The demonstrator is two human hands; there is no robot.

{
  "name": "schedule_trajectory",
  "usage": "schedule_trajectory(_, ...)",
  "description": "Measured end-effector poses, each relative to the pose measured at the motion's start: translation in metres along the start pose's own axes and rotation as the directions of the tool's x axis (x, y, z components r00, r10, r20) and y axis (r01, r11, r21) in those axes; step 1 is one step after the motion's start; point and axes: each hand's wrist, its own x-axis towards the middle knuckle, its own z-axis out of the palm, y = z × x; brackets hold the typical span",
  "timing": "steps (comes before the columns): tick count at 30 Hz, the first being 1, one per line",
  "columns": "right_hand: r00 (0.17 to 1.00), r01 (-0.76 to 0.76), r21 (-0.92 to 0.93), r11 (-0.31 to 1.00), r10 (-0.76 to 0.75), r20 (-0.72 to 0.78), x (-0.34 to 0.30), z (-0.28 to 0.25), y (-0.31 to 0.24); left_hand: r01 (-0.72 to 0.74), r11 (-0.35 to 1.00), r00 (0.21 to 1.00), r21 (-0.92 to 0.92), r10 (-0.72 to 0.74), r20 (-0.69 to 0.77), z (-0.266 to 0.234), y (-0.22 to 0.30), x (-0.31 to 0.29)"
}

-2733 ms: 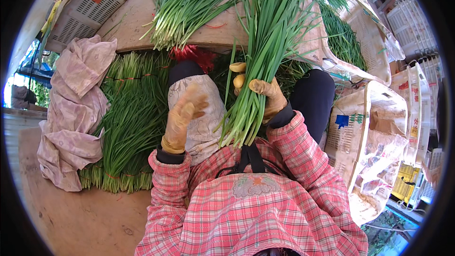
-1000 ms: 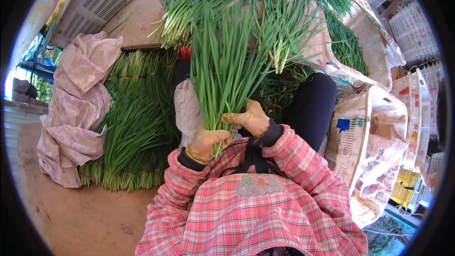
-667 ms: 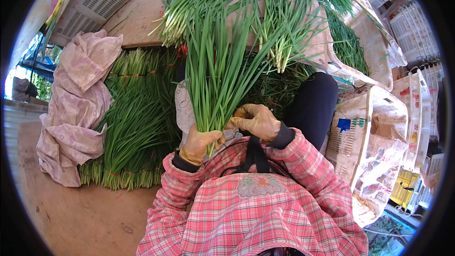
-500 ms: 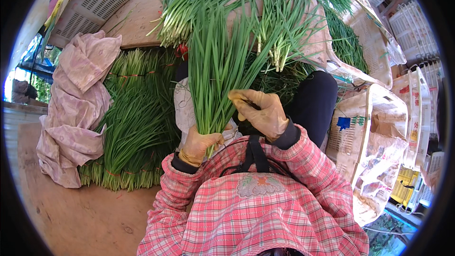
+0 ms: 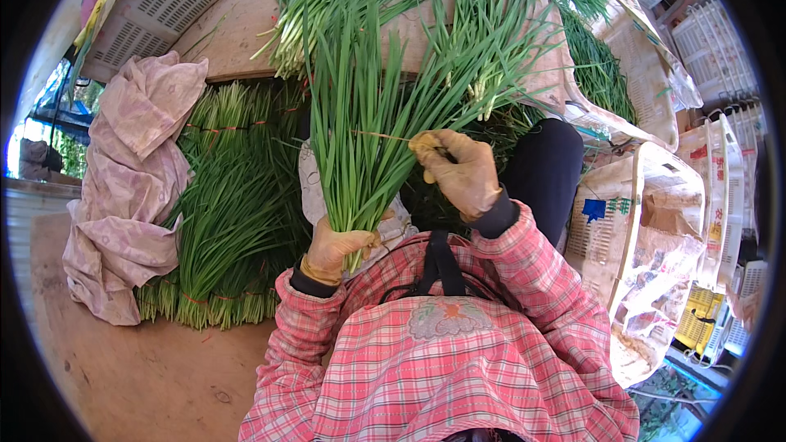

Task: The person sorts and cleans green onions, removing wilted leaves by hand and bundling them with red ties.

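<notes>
Wooden worktop [image 5: 219, 42], 11 o'clock, carrying one loose pile of green leaf stalks [image 5: 348, 0] at 12 and a smaller loose heap [image 5: 479, 49] at 1, its pale ends hanging past the worktop's edge. Slotted crate [image 5: 168, 8], off-white, 10 o'clock. Crumpled cloth [image 5: 135, 188], pale mauve, 9 o'clock, beside stacked bundles [image 5: 225, 221] tied with thin red bands. Off-white crate [image 5: 594, 258] with a torn liner, between 3 and 4. One bunch [image 5: 356, 164], unbanded so far as visible, just off centre toward 11, leaves fanned upward, cut ends down near the lap. Left hand [image 5: 337, 252], gloved, toward 7: closed around the bunch at its lower stalks. Right hand [image 5: 460, 172], gloved, between 2 and 3: fingertips pinched on a thin tan strand [image 5: 381, 135] lying across the leaves; whether withered leaf or tie cannot be told. Risks, by judgement: the single low hold leaves the tops unsupported, so stalks could splay or slide out should the left fingers slacken; the strand, being thin, could snap or drag sound leaves sideways if pulled hard; overlap with the heap at 1 could tangle tips and carry strays along; slick gloves could let cut ends slip out of line.
</notes>
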Motion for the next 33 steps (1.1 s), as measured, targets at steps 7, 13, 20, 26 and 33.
schedule_trajectory(7, 0.991, -0.046, 0.176, 0.983, 0.067, -0.114, -0.021, -0.038, -0.049, 0.002, 0.998, 1.0, -0.069, -0.002, 0.004, -0.012, -0.004, 0.002)
schedule_trajectory(13, 0.994, 0.038, 0.195, 0.98, -0.017, -0.104, -0.06, -0.07, -0.034, -0.073, 0.997, 0.996, -0.004, 0.072, -0.061, -0.012, 0.0, 0.0)
schedule_trajectory(20, 0.966, 0.049, -0.555, 0.83, 0.102, 0.239, -0.061, -0.064, 0.014, -0.149, 0.899, 0.934, 0.411, 0.264, -0.239, -0.025, 0.006, -0.007)
schedule_trajectory(26, 0.985, 0.033, -0.319, 0.947, 0.023, 0.171, -0.058, -0.05, 0.016, -0.284, 0.428, 0.716, 0.858, 0.69, -0.108, -0.066, 0.008, -0.009)
schedule_trajectory(33, 0.924, -0.267, -0.249, 0.931, 0.32, 0.208, -0.059, -0.06, -0.005, 0.021, -0.106, 0.67, 0.994, 0.74, 0.065, -0.061, 0.021, -0.02)
